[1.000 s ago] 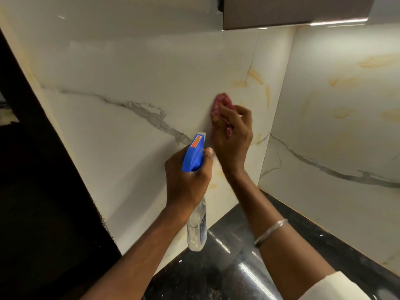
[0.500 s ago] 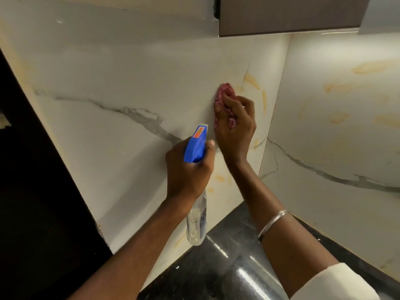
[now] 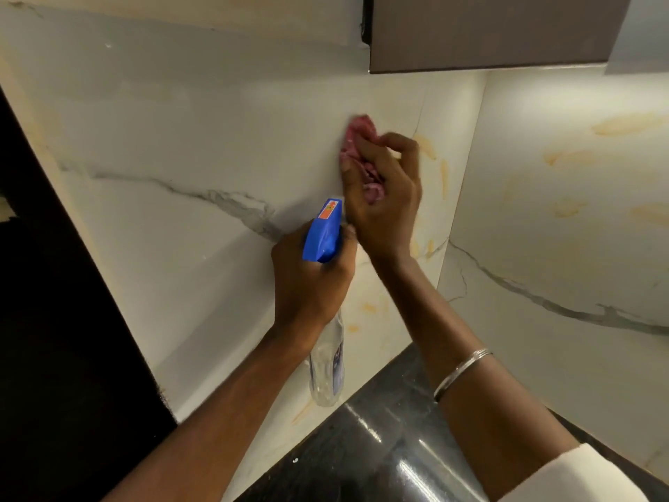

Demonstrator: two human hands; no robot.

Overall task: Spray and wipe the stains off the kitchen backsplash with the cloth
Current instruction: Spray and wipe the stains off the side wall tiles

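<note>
Pink cloth (image 3: pixel 356 139), bunched into a wad, sits just above the centre of the frame, pressed against the marble-look backsplash (image 3: pixel 217 139) by the right hand (image 3: pixel 383 211). The fingers curl round the wad and pinch it, so only a small pad of fabric meets the wall. A tight wad likely gives firmer pressure on one spot than a flat cloth would. Yellow-orange stains (image 3: pixel 425 146) lie just to the right of the cloth, toward the corner, which suggests they are the next target. More smears show below the hands in the lower centre, and others on the adjoining wall panel at the right of the frame, so much of the job looks undone.

The left hand (image 3: pixel 307 284), just below and left of the right hand, grips the spray bottle (image 3: pixel 324 230) round its neck with the fingers wrapped. The blue head points up at the wall beside the cloth, and the clear body hangs down toward the dark glossy countertop (image 3: pixel 380 447). Holding it so close to the wiped patch seems meant to let spraying and wiping alternate without putting anything down. Whether a finger rests on the trigger cannot be told. A brown cabinet (image 3: pixel 488 30) overhangs at the upper right, and a metal bangle (image 3: pixel 461 371) circles the right forearm.
</note>
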